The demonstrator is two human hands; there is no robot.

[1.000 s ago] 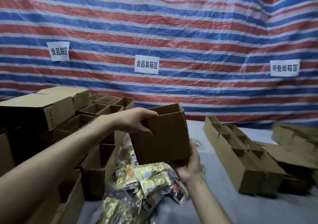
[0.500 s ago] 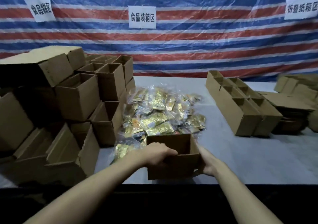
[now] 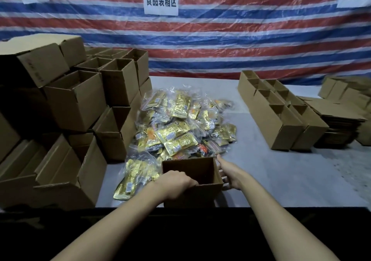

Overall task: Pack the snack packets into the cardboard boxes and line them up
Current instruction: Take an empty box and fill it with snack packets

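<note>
Box point(image 3: 192, 196) gripped at near rim by L hand point(image 3: 176, 182), fingers curled; R hand point(image 3: 228, 172) flat on its R wall. Packet pile point(image 3: 180, 128) just beyond far rim, nearest R hand.

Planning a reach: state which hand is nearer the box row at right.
Right. The right hand sits between the open box and the box row; the left hand grips that box's near rim.

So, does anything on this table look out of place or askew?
Yes. The empty boxes on the left are piled untidily, several tipped on their sides, unlike the neat row on the right.
</note>
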